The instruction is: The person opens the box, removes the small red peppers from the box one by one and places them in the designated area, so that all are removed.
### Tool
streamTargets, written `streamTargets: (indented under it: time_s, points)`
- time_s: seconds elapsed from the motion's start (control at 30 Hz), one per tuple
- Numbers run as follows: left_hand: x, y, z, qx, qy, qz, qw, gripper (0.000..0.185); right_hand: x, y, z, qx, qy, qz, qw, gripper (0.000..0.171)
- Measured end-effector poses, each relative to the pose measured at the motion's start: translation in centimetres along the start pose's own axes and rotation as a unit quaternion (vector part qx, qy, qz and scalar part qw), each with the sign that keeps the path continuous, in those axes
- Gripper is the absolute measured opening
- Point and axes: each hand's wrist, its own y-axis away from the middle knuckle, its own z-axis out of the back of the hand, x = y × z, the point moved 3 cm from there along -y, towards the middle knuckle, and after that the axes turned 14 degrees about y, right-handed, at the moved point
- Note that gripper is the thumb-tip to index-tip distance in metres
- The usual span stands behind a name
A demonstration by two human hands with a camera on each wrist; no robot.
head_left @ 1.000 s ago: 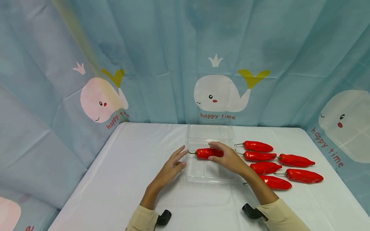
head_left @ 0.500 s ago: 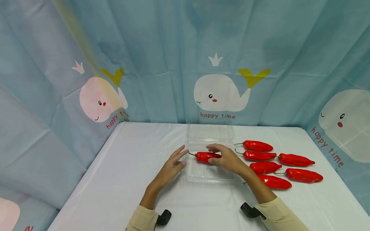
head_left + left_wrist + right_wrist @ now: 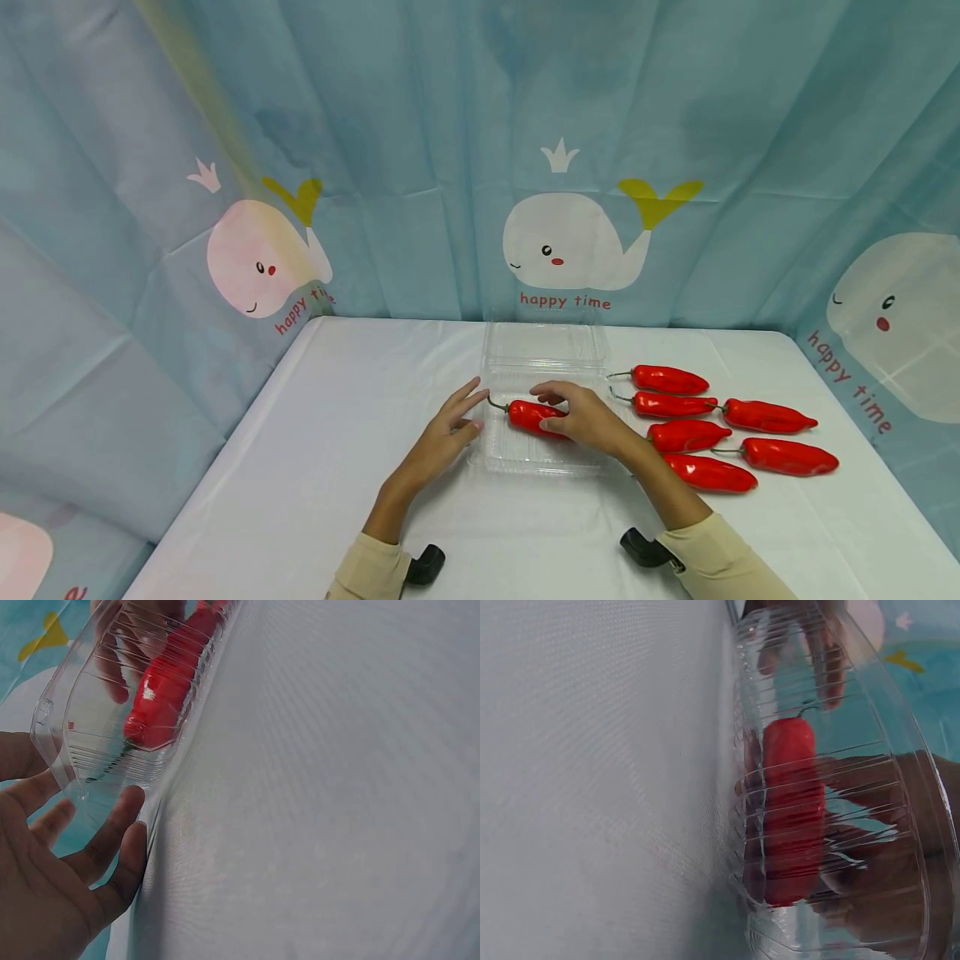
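Pepper going down into the clear tray

The right hand (image 3: 581,415), fingers pinching the red pepper (image 3: 531,414), is lowering it onto the floor of the clear tray (image 3: 517,450); the left hand (image 3: 450,429), fingers spread, is steadying the tray's left edge, five peppers (image 3: 708,473) waiting right of it.

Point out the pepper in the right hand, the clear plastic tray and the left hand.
pepper (image 3: 527,414), head view, on its bare red stem end.
clear plastic tray (image 3: 543,343), head view, on its open lid.
left hand (image 3: 444,431), head view, on its back.
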Motion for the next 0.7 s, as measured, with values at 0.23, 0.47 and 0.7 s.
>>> streamTargets:
  time_s: [0.23,0.47,0.7]
  points:
    - [0.05,0.0,0.05,0.003,0.001,-0.001,1.0,0.053,0.22,-0.06,-0.23,0.012,0.022,-0.009,1.0,0.05]
    - [-0.02,0.0,0.02,0.002,0.001,0.0,1.0,0.053,0.25,0.01,-0.15,0.02,0.033,-0.015,0.999,0.051]
    - [0.01,0.03,0.08,0.005,0.001,-0.001,1.0,0.053,0.16,0.14,-0.15,0.025,0.043,-0.009,0.999,0.051]
